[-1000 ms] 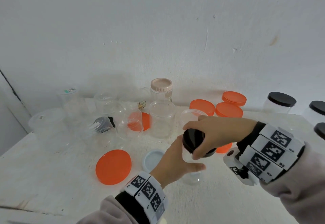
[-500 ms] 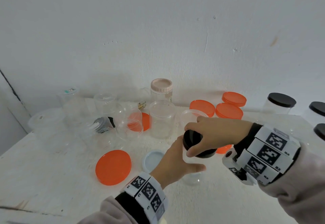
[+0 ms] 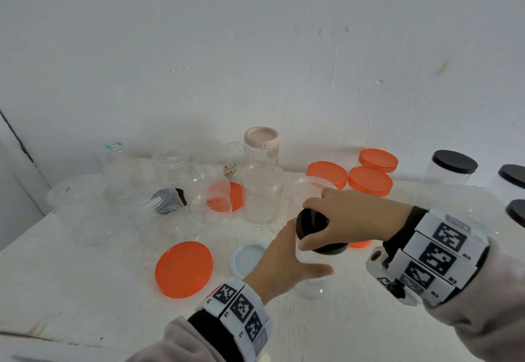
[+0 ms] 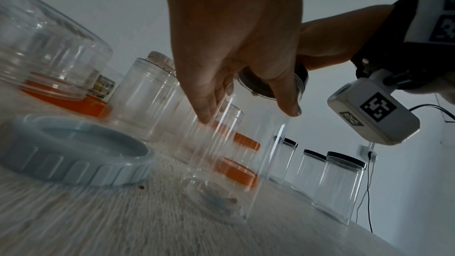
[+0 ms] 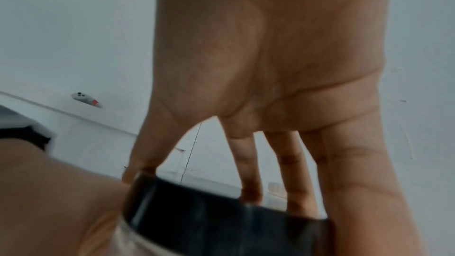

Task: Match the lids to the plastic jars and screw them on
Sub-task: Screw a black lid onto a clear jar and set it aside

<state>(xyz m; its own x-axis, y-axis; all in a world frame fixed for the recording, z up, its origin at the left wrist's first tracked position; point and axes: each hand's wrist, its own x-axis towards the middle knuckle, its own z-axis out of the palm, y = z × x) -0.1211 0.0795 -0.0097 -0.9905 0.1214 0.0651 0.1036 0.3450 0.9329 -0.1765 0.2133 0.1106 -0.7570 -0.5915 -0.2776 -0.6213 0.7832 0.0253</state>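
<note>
Your right hand clamps a black lid onto the jar your left hand grips, three capped jars beyond, many unlidded.

Can't really see the clear jar in the head view: mostly hidden behind the left hand, only the base peeking out. Black lid half covered by the right hand. Right wrist view: lid blurry and cut off at the bottom edge. Black-lidded jars clipped by the right edge. Jar pile at left too see-through to count.
</note>
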